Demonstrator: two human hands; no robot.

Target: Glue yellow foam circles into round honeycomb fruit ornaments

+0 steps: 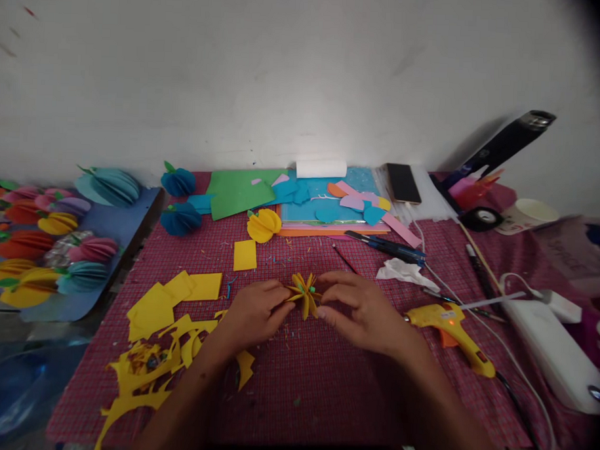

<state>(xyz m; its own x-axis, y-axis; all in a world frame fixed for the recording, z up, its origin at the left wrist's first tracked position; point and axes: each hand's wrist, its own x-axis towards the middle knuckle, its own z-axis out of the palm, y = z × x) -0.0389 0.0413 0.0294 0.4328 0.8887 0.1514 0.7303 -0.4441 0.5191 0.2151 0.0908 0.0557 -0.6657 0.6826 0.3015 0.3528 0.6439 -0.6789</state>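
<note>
A yellow paper pumpkin [305,296] with fanned-out segments and a small green piece at its centre is between my hands, over the red checked tablecloth [318,390]. On its left side, my left hand [257,310] pinches a segment between thumb and fingers. My right hand [358,311] is curved around the other side, its fingers apart and the fingertips at the segments' edges. Just beyond sits a finished yellow pumpkin [264,226] with a green stem. A yellow glue gun [451,332] with an orange light lies right of my right hand.
Yellow squares [152,312] and cut scraps [142,370] lie at the left. Blue pumpkins [181,219] stand at the back left, beside green paper [246,193]. A box cutter [388,248], crumpled tissue [406,273], phone [403,183] and white cable [511,370] are rightward. More pumpkins [84,276] fill a blue board.
</note>
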